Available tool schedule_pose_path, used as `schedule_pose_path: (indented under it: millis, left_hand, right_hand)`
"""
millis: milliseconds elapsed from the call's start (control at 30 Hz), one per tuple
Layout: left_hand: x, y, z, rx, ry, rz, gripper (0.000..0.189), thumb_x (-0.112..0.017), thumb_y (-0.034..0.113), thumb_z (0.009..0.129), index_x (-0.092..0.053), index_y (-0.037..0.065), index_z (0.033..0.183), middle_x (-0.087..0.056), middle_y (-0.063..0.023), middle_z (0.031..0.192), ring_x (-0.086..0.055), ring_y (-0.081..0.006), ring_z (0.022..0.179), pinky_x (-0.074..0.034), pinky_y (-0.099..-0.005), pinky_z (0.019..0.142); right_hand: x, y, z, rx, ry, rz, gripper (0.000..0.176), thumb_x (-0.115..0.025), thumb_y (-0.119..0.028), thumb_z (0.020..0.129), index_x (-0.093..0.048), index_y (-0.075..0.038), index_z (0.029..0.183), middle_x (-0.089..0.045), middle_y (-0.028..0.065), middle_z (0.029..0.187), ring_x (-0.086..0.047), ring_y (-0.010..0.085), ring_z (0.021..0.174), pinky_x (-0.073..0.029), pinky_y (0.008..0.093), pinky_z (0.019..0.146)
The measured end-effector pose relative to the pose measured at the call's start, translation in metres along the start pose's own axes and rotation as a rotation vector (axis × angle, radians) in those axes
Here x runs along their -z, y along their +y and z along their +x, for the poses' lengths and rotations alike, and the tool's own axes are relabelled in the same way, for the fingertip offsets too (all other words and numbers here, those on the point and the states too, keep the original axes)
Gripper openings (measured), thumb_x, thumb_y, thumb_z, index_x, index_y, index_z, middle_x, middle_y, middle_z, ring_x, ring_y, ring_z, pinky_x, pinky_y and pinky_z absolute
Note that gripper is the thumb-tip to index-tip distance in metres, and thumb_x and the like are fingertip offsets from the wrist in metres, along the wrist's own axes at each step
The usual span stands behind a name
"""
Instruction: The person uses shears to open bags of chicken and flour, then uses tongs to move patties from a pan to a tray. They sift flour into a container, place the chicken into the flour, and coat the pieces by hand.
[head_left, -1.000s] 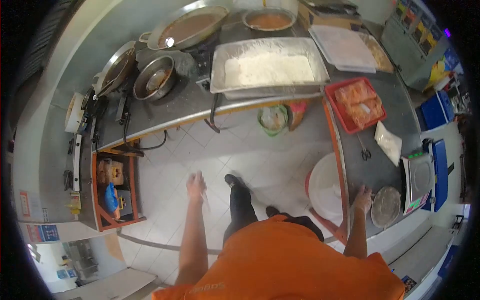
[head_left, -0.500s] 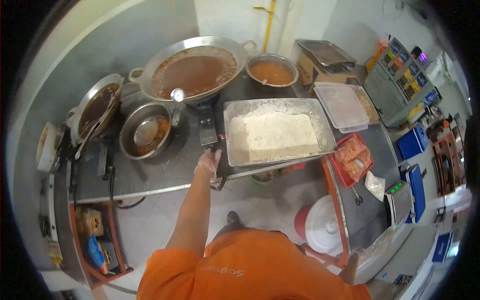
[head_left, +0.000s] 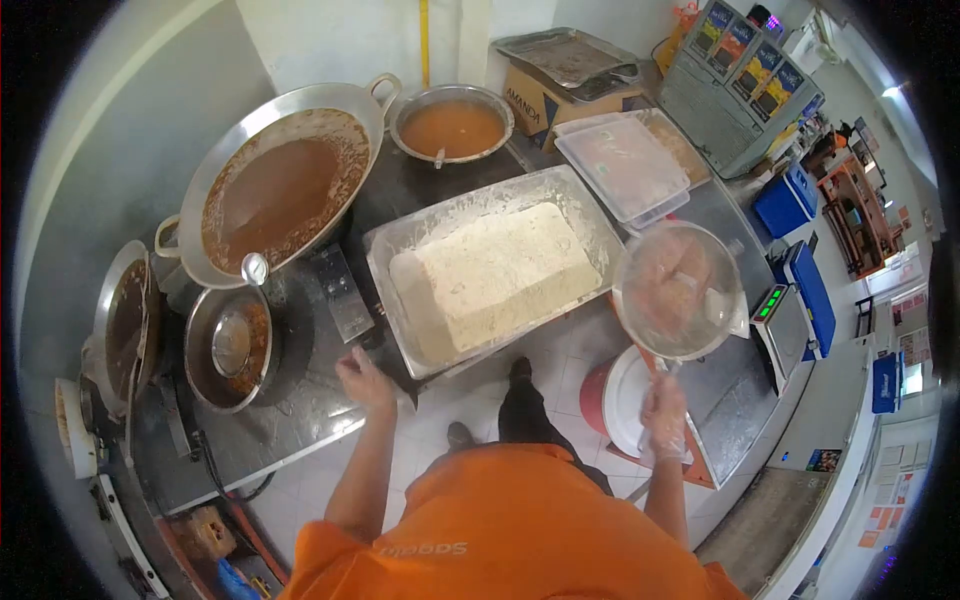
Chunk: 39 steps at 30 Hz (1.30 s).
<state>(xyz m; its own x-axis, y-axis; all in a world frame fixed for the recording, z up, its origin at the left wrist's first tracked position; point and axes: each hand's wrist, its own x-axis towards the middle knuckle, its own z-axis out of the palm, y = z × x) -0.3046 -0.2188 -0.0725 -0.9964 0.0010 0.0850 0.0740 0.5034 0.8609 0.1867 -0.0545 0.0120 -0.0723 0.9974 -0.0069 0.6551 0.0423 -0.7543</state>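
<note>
My right hand (head_left: 664, 415), in a thin clear glove, grips the handle of a round metal sieve (head_left: 680, 290) and holds it up at the right end of a big steel tray of white flour (head_left: 490, 275). My left hand (head_left: 362, 380) rests on the steel counter (head_left: 300, 420) just beside the tray's near left corner, fingers loosely apart and holding nothing.
A large wok of brown liquid (head_left: 275, 190), a pot of orange sauce (head_left: 452, 125), a steel bowl (head_left: 230, 345) and another pan (head_left: 125, 325) fill the counter's left. Lidded plastic tubs (head_left: 620, 165), a scale (head_left: 785, 320) and a red bucket with a white lid (head_left: 615, 400) stand to the right.
My right hand has lifted the sieve from the side counter up beside the flour tray. My left hand came from mid-air onto the counter edge. The view swung toward the flour tray.
</note>
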Motion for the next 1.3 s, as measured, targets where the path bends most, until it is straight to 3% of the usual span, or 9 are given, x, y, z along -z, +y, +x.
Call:
schedule_pose_path:
  millis: [167, 233, 300, 367, 500, 733, 1167, 1233, 1300]
  left_hand:
    - [0.010, 0.160, -0.071, -0.072, -0.964, -0.244, 0.034, -0.058, 0.034, 0.095, -0.062, 0.002, 0.106, -0.063, -0.0069, 0.097, -0.057, -0.0203, 0.095, -0.046, -0.0360, 0.087]
    - [-0.015, 0.234, -0.095, -0.003, -1.191, -0.373, 0.049, -0.049, 0.046, 0.096, -0.064, 0.001, 0.113, -0.065, -0.0094, 0.104, -0.058, -0.0195, 0.100, -0.045, -0.0337, 0.092]
    - [-0.052, 0.264, -0.104, 0.180, -1.107, -0.461, 0.051, -0.048, 0.046, 0.096, -0.064, 0.001, 0.113, -0.066, -0.0096, 0.101, -0.059, -0.0199, 0.098, -0.045, -0.0353, 0.092]
    - [-0.070, 0.291, -0.100, 0.446, -1.005, -0.461, 0.051, -0.047, 0.046, 0.095, -0.065, 0.002, 0.112, -0.067, -0.0099, 0.094, -0.060, -0.0197, 0.093, -0.046, -0.0367, 0.089]
    - [-0.103, 0.270, -0.065, 0.450, -0.713, -0.531, 0.032, -0.056, 0.039, 0.095, -0.066, 0.009, 0.096, -0.062, -0.0033, 0.079, -0.055, -0.0120, 0.064, -0.042, -0.0266, 0.056]
    - [-0.059, 0.197, -0.060, 0.210, -0.648, -0.114, 0.017, -0.058, 0.017, 0.097, -0.064, 0.001, 0.098, -0.064, -0.0015, 0.079, -0.056, -0.0087, 0.071, -0.044, -0.0258, 0.062]
    - [-0.052, 0.138, -0.075, 0.355, -0.550, 0.064, 0.020, -0.055, 0.016, 0.099, -0.060, -0.003, 0.101, -0.062, -0.0030, 0.077, -0.055, -0.0113, 0.066, -0.045, -0.0281, 0.059]
    - [-0.051, 0.151, -0.078, 0.176, -0.513, 0.016, 0.021, -0.057, 0.016, 0.098, -0.061, -0.004, 0.098, -0.061, -0.0047, 0.073, -0.055, -0.0129, 0.065, -0.045, -0.0300, 0.058]
    - [-0.050, 0.147, -0.081, 0.081, -0.428, -0.039, 0.029, -0.055, 0.022, 0.097, -0.062, -0.005, 0.089, -0.059, -0.0064, 0.069, -0.054, -0.0148, 0.062, -0.044, -0.0322, 0.057]
  right_hand:
    - [-0.134, -0.101, 0.051, 0.470, -0.099, -0.053, 0.023, -0.057, -0.015, 0.094, -0.060, -0.002, 0.112, -0.062, 0.0168, 0.092, -0.061, 0.0337, 0.082, -0.051, 0.0407, 0.073]
    - [-0.166, -0.157, 0.052, 0.222, -0.295, 0.432, 0.033, -0.050, -0.029, 0.100, -0.060, 0.000, 0.112, -0.064, 0.0156, 0.093, -0.061, 0.0280, 0.078, -0.051, 0.0375, 0.071]
    - [-0.164, -0.213, 0.066, -0.088, -0.558, 0.927, 0.041, -0.045, -0.036, 0.102, -0.060, 0.002, 0.110, -0.064, 0.0153, 0.093, -0.061, 0.0249, 0.078, -0.051, 0.0359, 0.071]
    - [-0.173, -0.214, 0.089, 0.463, -0.583, 0.771, 0.049, -0.039, -0.040, 0.104, -0.058, 0.004, 0.114, -0.065, 0.0146, 0.094, -0.062, 0.0210, 0.081, -0.051, 0.0351, 0.071]
    - [-0.194, -0.151, 0.178, 0.547, -0.766, 0.772, 0.050, -0.043, -0.041, 0.102, -0.054, 0.004, 0.123, -0.065, 0.0170, 0.099, -0.064, 0.0262, 0.085, -0.052, 0.0358, 0.078]
    - [-0.179, -0.147, 0.325, 0.265, -0.808, -0.571, 0.098, -0.058, -0.061, 0.084, -0.022, 0.003, 0.149, -0.065, 0.0292, 0.109, -0.058, 0.0408, 0.115, -0.043, 0.0474, 0.099]
    - [-0.315, -0.164, 0.245, 0.480, -1.240, -0.511, 0.061, -0.052, -0.046, 0.093, -0.054, 0.008, 0.121, -0.060, 0.0294, 0.118, -0.058, 0.0357, 0.115, -0.044, 0.0448, 0.097]
    - [-0.348, -0.113, 0.259, 0.691, -1.282, 0.186, 0.051, -0.059, -0.038, 0.089, -0.056, 0.005, 0.118, -0.062, 0.0260, 0.106, -0.060, 0.0352, 0.106, -0.046, 0.0450, 0.092]
    - [-0.319, -0.140, 0.283, 0.536, -1.039, -0.277, 0.047, -0.062, -0.035, 0.088, -0.055, 0.002, 0.115, -0.059, 0.0245, 0.108, -0.054, 0.0419, 0.108, -0.044, 0.0501, 0.091]
